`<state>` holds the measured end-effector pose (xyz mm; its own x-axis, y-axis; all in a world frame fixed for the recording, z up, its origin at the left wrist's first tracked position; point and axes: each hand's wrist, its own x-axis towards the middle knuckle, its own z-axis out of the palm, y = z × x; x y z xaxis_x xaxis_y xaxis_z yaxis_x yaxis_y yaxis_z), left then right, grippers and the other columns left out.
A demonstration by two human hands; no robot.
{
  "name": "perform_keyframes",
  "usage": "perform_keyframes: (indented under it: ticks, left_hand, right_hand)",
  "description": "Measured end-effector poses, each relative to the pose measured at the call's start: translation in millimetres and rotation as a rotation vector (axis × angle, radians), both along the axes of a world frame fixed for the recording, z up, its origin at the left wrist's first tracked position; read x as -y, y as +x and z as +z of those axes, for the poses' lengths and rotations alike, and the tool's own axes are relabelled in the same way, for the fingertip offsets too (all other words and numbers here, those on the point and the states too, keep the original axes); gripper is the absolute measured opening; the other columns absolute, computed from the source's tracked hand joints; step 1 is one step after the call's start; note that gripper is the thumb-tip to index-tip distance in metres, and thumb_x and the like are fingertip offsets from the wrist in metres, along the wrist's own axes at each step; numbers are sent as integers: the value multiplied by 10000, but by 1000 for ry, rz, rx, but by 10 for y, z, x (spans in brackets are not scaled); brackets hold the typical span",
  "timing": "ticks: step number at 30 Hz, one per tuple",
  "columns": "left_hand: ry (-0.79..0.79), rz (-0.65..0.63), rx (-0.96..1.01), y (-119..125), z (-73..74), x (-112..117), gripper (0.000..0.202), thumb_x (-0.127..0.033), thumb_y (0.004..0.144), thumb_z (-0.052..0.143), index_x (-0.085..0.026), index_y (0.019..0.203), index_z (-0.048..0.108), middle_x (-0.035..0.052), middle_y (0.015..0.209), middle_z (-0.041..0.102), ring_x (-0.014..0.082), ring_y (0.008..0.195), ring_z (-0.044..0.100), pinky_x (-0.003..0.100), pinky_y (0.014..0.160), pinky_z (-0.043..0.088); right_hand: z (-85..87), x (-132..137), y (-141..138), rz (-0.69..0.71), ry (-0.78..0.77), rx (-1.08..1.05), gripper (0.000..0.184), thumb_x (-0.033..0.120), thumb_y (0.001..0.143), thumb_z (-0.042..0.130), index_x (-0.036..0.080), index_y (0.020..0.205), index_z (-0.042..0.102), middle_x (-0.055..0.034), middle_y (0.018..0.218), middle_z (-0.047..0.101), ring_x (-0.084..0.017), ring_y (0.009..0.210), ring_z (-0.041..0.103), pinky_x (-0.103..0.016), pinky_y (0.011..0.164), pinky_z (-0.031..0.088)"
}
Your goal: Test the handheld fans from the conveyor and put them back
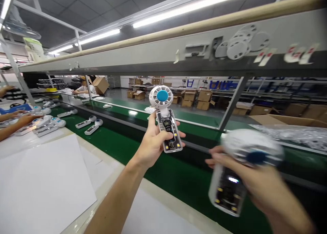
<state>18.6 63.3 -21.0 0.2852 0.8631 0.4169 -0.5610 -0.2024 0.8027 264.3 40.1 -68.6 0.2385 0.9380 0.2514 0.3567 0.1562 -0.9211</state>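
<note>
My left hand (150,142) is wrapped round the clear-fronted handle of a white handheld fan (163,97), its thumb on the front over the dark circuit board. The fan stands upright, its blue centre facing me, above the green conveyor belt (122,147). Closer to me on the right, my right hand (245,172) grips a second handheld fan (227,189), blurred by motion. That fan's head is tilted, and a small white display glows on its handle. Several more handheld fans (94,127) lie on the belt to the left.
White sheets (46,186) cover the near worktop. At the left, a co-worker's arms (17,123) reach over fans beside a blue bin (15,108). A metal shelf beam (143,55) crosses overhead. An open cardboard box (288,120) with plastic-wrapped parts (291,135) stands at the right.
</note>
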Motion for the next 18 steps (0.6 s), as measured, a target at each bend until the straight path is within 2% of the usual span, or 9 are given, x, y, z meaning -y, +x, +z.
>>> perform_keyframes:
  ticks: [2,3,4,6,9,11,14,16,18]
  left_hand:
    - [-10,-15,-14,-4,18,40,706,-78,810,618,-296,1386,273,48,1103,650,197,777,725,338,659,609]
    - [-8,-19,-19,-6,22,55,710,-80,814,615,-298,1392,266,51,1106,650,195,769,722,338,656,606]
    - [-2,-22,-25,-10,25,66,708,-83,819,612,-302,1394,263,52,1114,649,196,768,720,340,656,603]
    - [4,-27,-43,-23,28,73,683,-85,826,605,-305,1381,273,53,1130,647,199,766,721,344,656,599]
    - [-2,-35,-80,-59,37,56,583,-95,836,597,-276,1321,329,55,1119,654,196,749,721,343,657,598]
    - [-9,-36,-99,-86,44,44,522,-103,834,600,-253,1274,363,51,1079,665,189,734,717,338,656,601]
    - [-1,-4,-114,-113,56,49,501,-114,806,633,-243,1224,391,46,1076,675,192,732,719,333,639,612]
    - [2,46,-130,-119,65,63,509,-122,789,660,-245,1215,411,48,1108,678,204,766,725,337,637,624]
    - [-18,87,-171,-120,75,72,513,-139,791,679,-247,1229,435,51,1121,682,213,795,729,332,637,631]
  right_hand:
    - [-160,-278,-81,-4,-256,273,421,554,770,733,180,963,737,-99,958,772,-307,943,725,-350,787,564]
    - [-266,-398,-125,-12,-312,351,372,508,773,736,174,936,742,-102,943,773,-319,964,720,-348,790,546]
    - [-379,-498,-167,-19,-354,405,339,457,732,775,169,908,740,-105,908,771,-337,954,720,-355,780,535]
    - [-593,-629,-242,-12,-399,495,338,408,727,779,185,976,729,-89,949,768,-340,981,712,-355,794,516]
    - [-798,-680,-317,1,-450,611,370,433,860,658,175,1125,682,-125,1102,735,-337,1078,687,-367,845,501]
    - [-838,-662,-328,23,-508,683,345,416,925,599,135,1109,678,-166,1117,714,-334,1098,674,-405,879,501]
    - [-789,-616,-251,114,-590,732,283,386,940,636,128,1044,688,-114,1047,713,-259,1024,679,-446,918,514]
    - [-708,-581,-119,169,-597,716,311,397,948,646,145,1128,670,-82,1101,697,-220,1020,668,-444,940,523]
    - [-607,-540,68,182,-582,699,382,396,958,640,165,1261,620,-89,1211,663,-223,1065,653,-447,956,526]
